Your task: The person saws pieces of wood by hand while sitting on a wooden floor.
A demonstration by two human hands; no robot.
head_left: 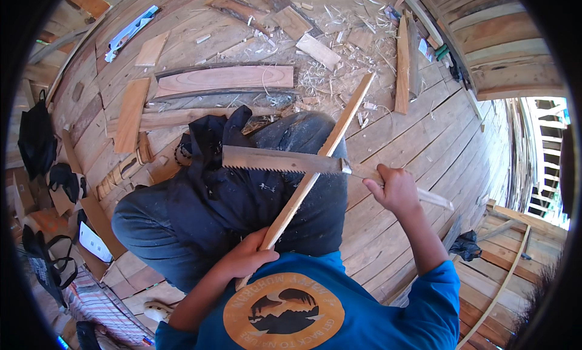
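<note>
My left hand [250, 256] is closed around the lower end of a long, narrow wooden strip [295, 205], close to my blue shirt. The strip slants up and away to the right across my leg, and one edge looks notched in its upper part. My right hand [395, 191] grips the pale wooden handle of a handsaw [273, 160]. The saw's blade points left and passes in front of the strip, its toothed edge turned toward me. Whether the teeth touch the wood I cannot tell. A dark cloth [212, 192] lies over my folded legs beneath the blade.
Shavings and offcuts [318, 51] litter the plank floor ahead. A bark-edged board [224, 80] and a flat plank [131, 114] lie at front left, a long board [402, 65] at far right. Bags and a cardboard box [100, 238] stand to my left; a slatted wall [509, 40] rises at right.
</note>
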